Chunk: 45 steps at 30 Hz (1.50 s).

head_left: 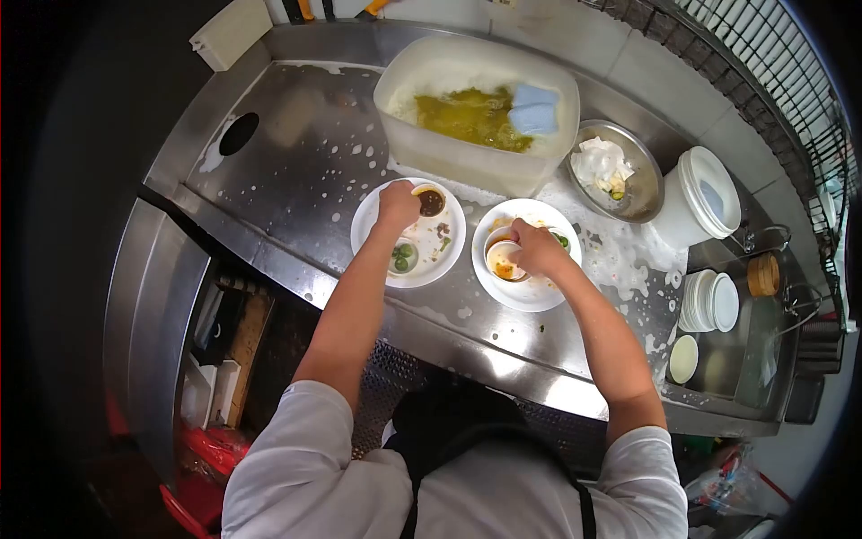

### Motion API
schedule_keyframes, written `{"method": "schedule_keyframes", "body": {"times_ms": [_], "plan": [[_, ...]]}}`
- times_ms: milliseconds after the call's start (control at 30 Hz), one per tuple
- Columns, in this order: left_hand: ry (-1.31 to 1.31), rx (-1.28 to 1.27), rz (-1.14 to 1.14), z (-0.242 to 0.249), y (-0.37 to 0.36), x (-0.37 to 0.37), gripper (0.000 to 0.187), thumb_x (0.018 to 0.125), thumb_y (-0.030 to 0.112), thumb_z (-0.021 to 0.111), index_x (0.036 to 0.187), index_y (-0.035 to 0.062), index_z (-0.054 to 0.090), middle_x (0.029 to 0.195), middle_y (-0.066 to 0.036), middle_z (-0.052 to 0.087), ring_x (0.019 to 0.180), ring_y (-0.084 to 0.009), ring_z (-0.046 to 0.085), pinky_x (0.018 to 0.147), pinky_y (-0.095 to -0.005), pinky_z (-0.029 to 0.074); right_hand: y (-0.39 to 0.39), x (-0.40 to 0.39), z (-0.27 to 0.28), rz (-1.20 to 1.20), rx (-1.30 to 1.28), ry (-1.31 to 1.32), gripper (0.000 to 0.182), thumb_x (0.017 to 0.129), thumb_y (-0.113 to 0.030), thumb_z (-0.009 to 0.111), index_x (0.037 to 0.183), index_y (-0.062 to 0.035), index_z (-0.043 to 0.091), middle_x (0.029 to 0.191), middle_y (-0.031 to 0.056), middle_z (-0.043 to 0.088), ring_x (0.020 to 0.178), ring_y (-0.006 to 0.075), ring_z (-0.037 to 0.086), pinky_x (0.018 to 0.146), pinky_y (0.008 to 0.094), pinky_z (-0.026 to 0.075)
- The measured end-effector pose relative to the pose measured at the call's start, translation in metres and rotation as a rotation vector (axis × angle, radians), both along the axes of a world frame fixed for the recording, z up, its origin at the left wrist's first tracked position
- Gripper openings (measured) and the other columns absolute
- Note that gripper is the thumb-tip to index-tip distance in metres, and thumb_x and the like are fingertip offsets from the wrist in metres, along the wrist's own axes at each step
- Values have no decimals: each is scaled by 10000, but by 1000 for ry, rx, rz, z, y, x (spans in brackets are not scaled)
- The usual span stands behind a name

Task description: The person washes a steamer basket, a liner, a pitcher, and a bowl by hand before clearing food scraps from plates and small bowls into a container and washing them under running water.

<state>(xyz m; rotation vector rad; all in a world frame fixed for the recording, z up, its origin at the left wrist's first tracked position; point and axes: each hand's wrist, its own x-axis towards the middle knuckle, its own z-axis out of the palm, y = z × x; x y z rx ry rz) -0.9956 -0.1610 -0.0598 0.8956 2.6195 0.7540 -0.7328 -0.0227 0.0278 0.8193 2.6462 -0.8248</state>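
Two white plates with food scraps lie side by side on the wet steel counter. On the left plate [442,267], my left hand [398,207] pinches the rim of a small sauce cup [433,203] with dark brown sauce inside. A second small cup [404,258] with green slices sits below it on the same plate. Over the right plate [537,295], my right hand [537,249] is closed on a small white cup [505,262] with orange-red residue. Another cup's rim shows just behind that one, partly hidden. A bit of green food [562,241] lies beside my right fingers.
Behind the plates stands a large tub [467,157] of foamy yellowish water with a blue cloth [533,110]. To its right are a steel bowl [645,202] with crumpled napkins and scraps, and a white bucket [678,211]. Stacked white dishes [709,303] stand by the sink.
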Motion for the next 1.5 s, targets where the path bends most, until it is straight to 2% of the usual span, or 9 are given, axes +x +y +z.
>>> {"method": "schedule_keyframes", "body": {"times_ms": [100, 200, 500, 633, 700, 900, 1033, 1333, 1500], "plan": [[-348, 127, 49, 47, -4, 22, 177, 766, -8, 585, 905, 7, 694, 739, -134, 680, 578, -183, 664, 522, -285, 532, 6, 14, 6, -236, -161, 133, 361, 760, -154, 688, 1066, -49, 528, 935, 198, 654, 882, 328, 641, 805, 397, 483], [-601, 359, -50, 76, 2, 59, 146, 786, 30, 604, 897, 5, 695, 698, -117, 666, 579, -147, 654, 505, -271, 523, 8, 17, 3, -408, -430, 302, 414, 801, -122, 635, 1188, -40, 515, 866, 139, 656, 688, 218, 648, 593, 323, 525], [-214, 421, -156, 86, 36, 138, 287, 865, 171, 611, 1058, -33, 669, 863, -151, 704, 717, -138, 665, 665, -268, 526, -7, 10, 3, -746, -914, 643, 369, 892, -63, 489, 1258, -24, 476, 824, 109, 649, 538, 148, 610, 432, 250, 515], [-1493, 837, 13, 76, 13, 122, 377, 978, 309, 465, 1219, 29, 539, 1128, -105, 618, 985, -251, 636, 803, -397, 534, -30, -22, 11, -697, -1046, 692, 326, 976, -204, 426, 1198, 21, 505, 776, 93, 615, 504, 128, 554, 422, 248, 489], [-1449, 964, 63, 62, -3, 104, 361, 1007, 300, 384, 1206, 30, 517, 1156, -130, 595, 1005, -264, 625, 837, -447, 534, -46, -41, 13, -549, -1099, 647, 467, 1012, -374, 371, 1236, 23, 471, 800, 108, 603, 532, 139, 562, 441, 261, 487], [-1200, 990, 457, 84, -75, 49, 297, 1002, 247, 428, 1228, 71, 507, 1157, -126, 585, 1026, -285, 612, 831, -560, 528, -104, -99, -43, -575, -853, 696, 464, 955, -391, 506, 1234, -21, 494, 863, 148, 611, 631, 203, 611, 560, 297, 515], [-1087, 953, 553, 77, -117, 20, 289, 990, 302, 448, 1196, 110, 513, 1110, -74, 587, 994, -239, 611, 790, -529, 533, -151, -107, -65, 64, 119, 551, 600, 741, -312, 715, 1247, -49, 529, 1173, 273, 523, 1099, 368, 533, 936, 457, 450], [-1228, 845, 334, 88, -118, 24, 200, 935, 181, 559, 1132, 150, 551, 1045, -57, 615, 898, -234, 631, 711, -463, 536, -146, -83, -37, -255, -83, 624, 581, 678, -296, 729, 1169, -22, 582, 1093, 265, 578, 1061, 398, 560, 939, 410, 459], [-1380, 826, 149, 119, -38, 74, 286, 917, 68, 542, 1196, 116, 502, 1063, -142, 609, 918, -378, 642, 722, -462, 532, -43, 3, 6, -495, 33, 699, 594, 674, -339, 749, 1139, 3, 608, 1035, 249, 640, 993, 355, 628, 889, 393, 494]]}}
